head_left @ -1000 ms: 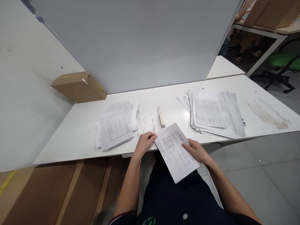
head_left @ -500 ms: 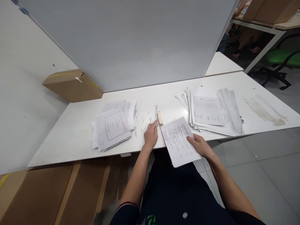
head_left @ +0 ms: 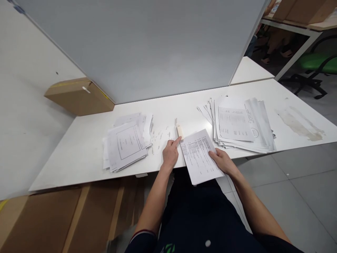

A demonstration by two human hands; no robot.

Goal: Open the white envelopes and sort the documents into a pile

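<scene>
My right hand (head_left: 222, 160) grips the right edge of a printed sheet (head_left: 198, 155) that lies over the front edge of the white table (head_left: 79, 151). My left hand (head_left: 170, 153) rests on the table left of the sheet. Its forefinger is stretched out and touches the near end of a small cream stapler (head_left: 180, 131), while the other fingers are loosely curled and hold nothing. A messy stack of papers (head_left: 127, 141) lies to the left, and a larger fanned stack (head_left: 240, 124) lies to the right.
A grey partition (head_left: 147, 45) stands along the table's back. A cardboard box (head_left: 79, 96) sits at the back left, and flat cardboard (head_left: 52, 218) lies below the table's front edge. A green chair (head_left: 314, 66) and another desk are at the far right. Small paper scraps (head_left: 163, 135) lie beside the stapler.
My left hand let go of the sheet's left corner and moved up to the stapler, forefinger out. The sheet, held in my right hand, shifted further onto the table.
</scene>
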